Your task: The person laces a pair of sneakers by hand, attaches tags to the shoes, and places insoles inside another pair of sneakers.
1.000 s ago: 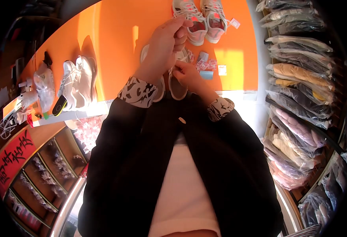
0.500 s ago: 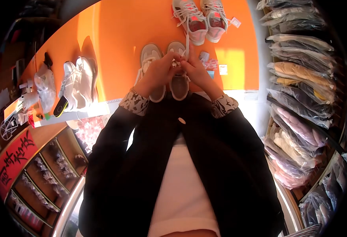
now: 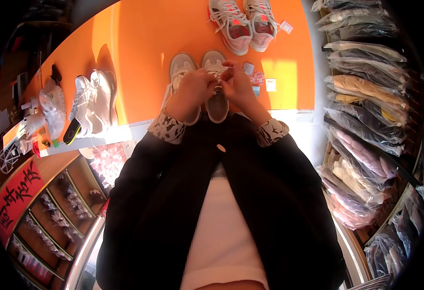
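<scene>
Left hand (image 3: 197, 89): pinches the shoelace (image 3: 215, 69).
Right hand (image 3: 238, 89): pinches it too, just beside, probably for firm hold.
Shoe (image 3: 214, 58): under them on the orange table (image 3: 142, 58), toe away, likely for easy reach.

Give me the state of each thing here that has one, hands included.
Left hand: fingers bent, grip unclear
Right hand: fingers bent, grip unclear
Near right shoe: upright, partly covered by hands
Near left shoe: upright, partly behind left hand
Far shoes: upright, laces threaded
Far-left shoes: side by side, sunlit
Garments: wrapped in clear plastic
</scene>
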Demonstrator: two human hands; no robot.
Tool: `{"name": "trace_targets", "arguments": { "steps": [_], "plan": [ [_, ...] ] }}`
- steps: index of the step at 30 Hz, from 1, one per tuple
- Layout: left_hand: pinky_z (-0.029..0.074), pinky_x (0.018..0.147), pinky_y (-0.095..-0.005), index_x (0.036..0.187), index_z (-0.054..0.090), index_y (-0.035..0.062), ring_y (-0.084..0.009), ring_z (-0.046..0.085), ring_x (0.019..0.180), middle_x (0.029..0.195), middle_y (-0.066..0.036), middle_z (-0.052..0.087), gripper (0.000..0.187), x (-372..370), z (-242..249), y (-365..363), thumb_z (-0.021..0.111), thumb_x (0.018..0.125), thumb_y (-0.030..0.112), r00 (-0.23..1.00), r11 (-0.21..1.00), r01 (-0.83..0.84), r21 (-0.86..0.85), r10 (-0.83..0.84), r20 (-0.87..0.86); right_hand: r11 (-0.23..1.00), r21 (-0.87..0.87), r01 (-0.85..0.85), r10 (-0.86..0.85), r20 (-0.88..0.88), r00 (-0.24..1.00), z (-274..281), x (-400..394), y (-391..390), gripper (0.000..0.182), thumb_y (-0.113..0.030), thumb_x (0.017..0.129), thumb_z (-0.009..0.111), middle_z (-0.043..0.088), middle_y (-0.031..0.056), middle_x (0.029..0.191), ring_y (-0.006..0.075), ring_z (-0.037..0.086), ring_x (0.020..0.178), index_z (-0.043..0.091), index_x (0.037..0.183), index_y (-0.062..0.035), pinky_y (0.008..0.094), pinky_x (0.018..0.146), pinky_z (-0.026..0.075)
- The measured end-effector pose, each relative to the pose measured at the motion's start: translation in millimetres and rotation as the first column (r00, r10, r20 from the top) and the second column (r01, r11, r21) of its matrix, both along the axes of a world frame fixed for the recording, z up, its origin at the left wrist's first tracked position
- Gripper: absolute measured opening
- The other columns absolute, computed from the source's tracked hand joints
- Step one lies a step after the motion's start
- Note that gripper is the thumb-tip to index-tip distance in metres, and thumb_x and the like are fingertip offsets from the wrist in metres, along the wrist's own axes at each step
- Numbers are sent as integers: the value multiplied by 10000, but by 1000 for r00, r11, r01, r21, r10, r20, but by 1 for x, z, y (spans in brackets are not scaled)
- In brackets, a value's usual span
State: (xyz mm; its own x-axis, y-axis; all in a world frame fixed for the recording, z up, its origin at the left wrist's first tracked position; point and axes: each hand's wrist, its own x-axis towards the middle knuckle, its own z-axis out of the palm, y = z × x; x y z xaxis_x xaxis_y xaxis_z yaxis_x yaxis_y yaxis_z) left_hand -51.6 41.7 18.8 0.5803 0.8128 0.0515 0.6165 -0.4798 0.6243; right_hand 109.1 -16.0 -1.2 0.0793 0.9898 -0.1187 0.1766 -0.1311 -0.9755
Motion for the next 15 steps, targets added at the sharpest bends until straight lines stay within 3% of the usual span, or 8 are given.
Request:
{"name": "trace_targets", "arguments": {
  "steps": [2,3,5,9,11,12,14,15],
  "plan": [
    [471,638,-313,876,681,37,-171,607,678,787,-94,641,151,2,20,5,637,856,180,996,853,78,-516,-94,-5,965,253,-60,-34,352,935,4,0,0,477,64,737,627,606,103,800,287,589,854,495,1185,-35,354,821,471],
    [471,638,-313,876,681,37,-171,607,678,787,-94,641,151,0,14,7,637,856,180,996,853,78,-516,-94,-5,966,253,-60,-35,352,935,4,1,-1,477,64,737,627,606,103,800,287,589,854,495,1185,-35,354,821,471],
    [457,664,-276,934,676,39,-110,577,731,827,-26,634,179,-7,-2,15,606,889,197,981,565,56,-823,120,149,973,213,-86,4,358,934,4,3,-2,422,64,715,635,607,125,873,332,562,892,558,1115,-45,381,863,456],
    [444,693,-248,988,662,41,-77,547,763,857,17,612,199,-9,7,11,575,917,206,952,383,-1,-924,282,116,915,355,-190,60,346,936,11,1,2,268,16,803,600,605,123,937,296,562,883,599,1063,-49,380,853,453],
    [462,671,-264,937,679,22,-75,564,741,804,-3,625,224,-7,5,6,600,902,229,910,450,87,-889,328,255,979,198,-50,91,-201,975,11,-2,-1,126,-141,935,521,596,99,988,244,549,860,602,963,-49,350,807,459],
    [462,671,-264,937,679,22,-75,564,741,804,-3,625,224,-8,2,6,600,902,229,908,449,87,-889,331,255,979,197,-53,93,-200,975,11,0,-2,126,-141,935,521,596,99,988,244,549,860,602,963,-49,350,807,459],
    [486,635,-318,884,701,43,-140,620,696,725,-48,645,172,-15,-3,8,614,874,190,989,786,-20,-618,105,101,955,-297,-2,-268,-863,429,11,12,-3,333,-294,1007,415,602,66,907,177,528,804,575,829,-62,290,744,439],
    [486,635,-318,884,701,43,-140,620,696,725,-48,645,172,-18,1,9,614,874,190,989,786,-23,-618,107,100,955,-298,-5,-267,-863,429,-3,26,-5,333,-294,1007,415,602,66,907,177,528,804,575,829,-62,290,744,439]
  ]
}}
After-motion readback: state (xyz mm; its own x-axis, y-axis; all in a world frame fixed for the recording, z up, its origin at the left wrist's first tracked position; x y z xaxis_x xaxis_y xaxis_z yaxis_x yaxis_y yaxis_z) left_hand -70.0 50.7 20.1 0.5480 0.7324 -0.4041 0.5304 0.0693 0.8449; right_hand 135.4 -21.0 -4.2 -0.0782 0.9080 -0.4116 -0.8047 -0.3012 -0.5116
